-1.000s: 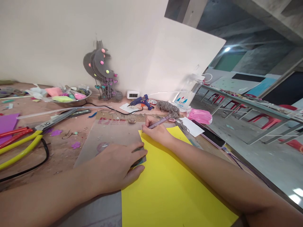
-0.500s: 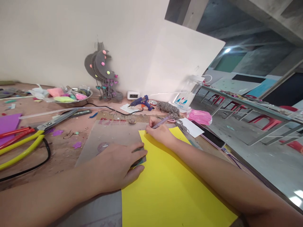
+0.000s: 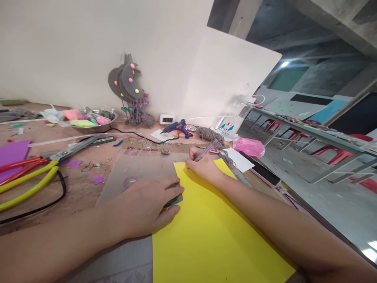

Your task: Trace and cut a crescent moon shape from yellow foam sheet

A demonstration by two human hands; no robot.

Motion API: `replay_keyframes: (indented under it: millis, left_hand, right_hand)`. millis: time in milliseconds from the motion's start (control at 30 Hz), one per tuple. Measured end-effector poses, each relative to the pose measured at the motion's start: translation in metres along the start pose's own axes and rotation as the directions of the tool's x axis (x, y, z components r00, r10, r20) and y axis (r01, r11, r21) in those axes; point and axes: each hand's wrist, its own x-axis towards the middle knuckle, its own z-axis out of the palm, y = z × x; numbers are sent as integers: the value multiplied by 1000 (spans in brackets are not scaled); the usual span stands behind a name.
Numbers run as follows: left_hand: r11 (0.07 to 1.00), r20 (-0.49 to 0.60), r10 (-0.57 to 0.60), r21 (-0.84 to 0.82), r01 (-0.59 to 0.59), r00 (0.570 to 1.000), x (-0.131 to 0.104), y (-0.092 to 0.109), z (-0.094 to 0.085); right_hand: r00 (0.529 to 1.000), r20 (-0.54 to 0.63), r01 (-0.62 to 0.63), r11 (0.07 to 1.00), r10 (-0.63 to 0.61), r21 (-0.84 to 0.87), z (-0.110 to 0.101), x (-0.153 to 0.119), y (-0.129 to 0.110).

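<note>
A sheet of yellow paper (image 3: 206, 236) lies in front of me on a greyish translucent sheet (image 3: 126, 263). Near the paper's far edge my right hand (image 3: 204, 167) is closed around a pale purple pen (image 3: 205, 151), its tip down at the paper. My left hand (image 3: 150, 202) rests flat over the paper's left edge, fingers stretched and thumb apart. Beneath those fingers a dark flat piece (image 3: 173, 201) peeks out; most of it is hidden and I cannot tell what it is.
Scissors (image 3: 55, 161) and other red handles (image 3: 23, 169) lie left. Behind are a bowl of coloured clay (image 3: 97, 125), a timer (image 3: 167, 119), a blue glue gun (image 3: 178, 127), grey yarn (image 3: 209, 135) and a plastic bottle (image 3: 234, 118). A phone (image 3: 262, 171) lies right.
My right hand with the pen has moved slightly right along the top of the paper, and the pen stands more upright. The left hand stays in place; the view shifts slightly.
</note>
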Motion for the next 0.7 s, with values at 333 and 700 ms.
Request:
replay_keyframes:
  millis: [333, 700]
  left_hand:
    - [1000, 13, -4, -21, 5, 1000, 1, 0, -1]
    - [999, 45, -19, 37, 18, 999, 0, 0, 0]
  right_hand:
    - [993, 97, -72, 995, 66, 65, -15, -12, 1]
    - [990, 108, -97, 992, 88, 77, -18, -13, 10]
